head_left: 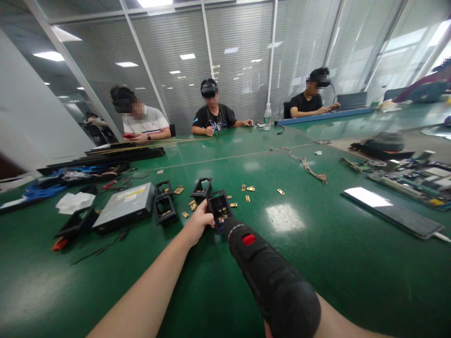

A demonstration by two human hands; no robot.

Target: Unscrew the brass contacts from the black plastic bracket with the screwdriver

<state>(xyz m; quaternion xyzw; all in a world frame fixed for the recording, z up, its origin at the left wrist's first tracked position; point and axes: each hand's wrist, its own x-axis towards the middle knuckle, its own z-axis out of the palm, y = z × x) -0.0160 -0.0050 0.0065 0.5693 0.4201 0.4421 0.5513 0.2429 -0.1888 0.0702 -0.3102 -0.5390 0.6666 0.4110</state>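
Note:
My left hand is closed around the left side of a black plastic housing, which has small brass-coloured parts inside. A black power drill with a red switch points into the lower right of this housing; whether its tip touches anything inside cannot be seen. My right hand grips the drill from below and is mostly hidden behind it. Several small brass plates lie loose on the green table around the housing. Similar black housings stand just left of my left hand.
A silver disc drive and blue cables lie at the left. A dark phone with a white cable and circuit boards are at the right. Coiled cord and a water bottle lie farther back. Several people sit across the table.

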